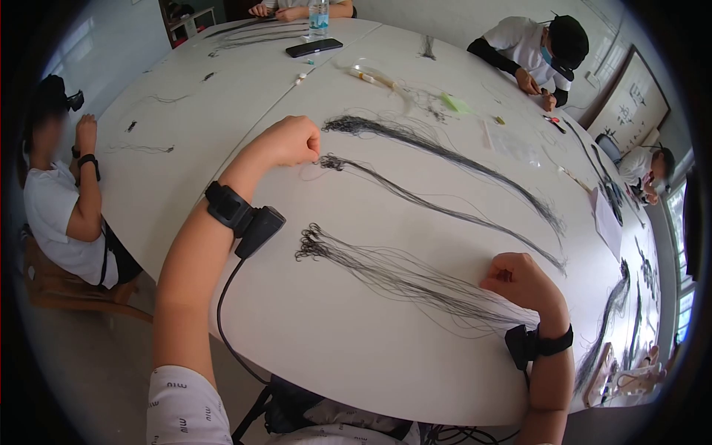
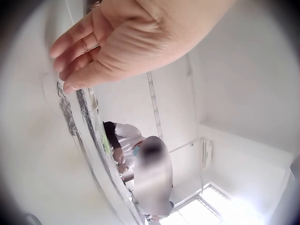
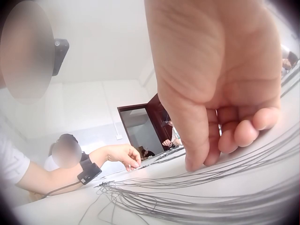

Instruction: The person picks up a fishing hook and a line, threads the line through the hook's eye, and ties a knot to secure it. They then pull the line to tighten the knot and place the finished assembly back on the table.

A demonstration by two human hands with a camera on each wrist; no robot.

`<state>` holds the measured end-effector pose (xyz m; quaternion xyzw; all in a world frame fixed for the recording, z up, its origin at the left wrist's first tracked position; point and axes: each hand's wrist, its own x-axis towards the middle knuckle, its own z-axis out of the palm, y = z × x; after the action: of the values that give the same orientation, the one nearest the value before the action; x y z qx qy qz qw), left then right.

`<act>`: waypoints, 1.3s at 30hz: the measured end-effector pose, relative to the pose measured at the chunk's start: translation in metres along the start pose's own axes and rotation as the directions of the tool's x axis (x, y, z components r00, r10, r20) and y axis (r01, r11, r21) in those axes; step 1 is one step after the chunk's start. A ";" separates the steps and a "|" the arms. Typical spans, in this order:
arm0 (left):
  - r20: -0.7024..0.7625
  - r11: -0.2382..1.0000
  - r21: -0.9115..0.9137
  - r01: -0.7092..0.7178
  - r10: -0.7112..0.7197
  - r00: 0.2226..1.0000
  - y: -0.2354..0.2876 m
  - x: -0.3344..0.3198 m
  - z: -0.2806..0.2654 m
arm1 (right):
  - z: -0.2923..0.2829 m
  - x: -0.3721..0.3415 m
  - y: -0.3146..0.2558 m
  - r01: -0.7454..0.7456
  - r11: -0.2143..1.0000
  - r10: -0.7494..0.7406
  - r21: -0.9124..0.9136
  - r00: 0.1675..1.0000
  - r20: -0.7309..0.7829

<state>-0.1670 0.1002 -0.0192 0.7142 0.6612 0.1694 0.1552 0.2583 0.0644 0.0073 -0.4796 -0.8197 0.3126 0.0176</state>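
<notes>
Three bundles of dark fishing lines with hooks clustered at their left ends lie on the white table: a thick far bundle (image 1: 437, 144), a thin middle bundle (image 1: 415, 196) and a spread-out near bundle (image 1: 400, 282). My left hand (image 1: 291, 141) is at the middle bundle's hook end. Its thumb and fingertips pinch a thin line, and a fine reddish loop hangs by them. Over the near bundle's strands, toward their loose ends, is my right hand (image 1: 523, 280). In the right wrist view its fingers curl, thumb tip (image 3: 192, 164) beside the forefinger; whether they hold a strand I cannot tell.
Beyond the bundles lie a phone (image 1: 314, 47), a water bottle (image 1: 319, 18), a coiled clear tube (image 1: 378, 74), a green paper (image 1: 454, 103) and a plastic bag (image 1: 523, 152). More line bundles (image 1: 612, 311) are at the right edge. Other people sit around the table.
</notes>
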 end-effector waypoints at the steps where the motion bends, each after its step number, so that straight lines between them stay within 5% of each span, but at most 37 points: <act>1: -0.003 1.000 0.013 0.013 -0.013 1.000 0.000 0.001 0.002 | 0.000 0.000 0.000 0.006 1.000 -0.006 -0.008 1.000 -0.001; 8: 0.046 0.988 0.022 0.153 -0.153 0.987 0.015 -0.006 -0.003 | 0.001 0.000 0.000 0.006 1.000 -0.006 0.004 1.000 -0.008; 39: -0.046 0.983 -0.175 0.052 -0.061 0.997 0.011 -0.006 -0.012 | -0.011 0.005 -0.008 0.036 0.991 -0.025 -0.130 0.996 0.091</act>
<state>-0.1629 0.0932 -0.0043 0.6744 0.6676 0.2401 0.2045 0.2530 0.0706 0.0195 -0.4527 -0.8458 0.2785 -0.0457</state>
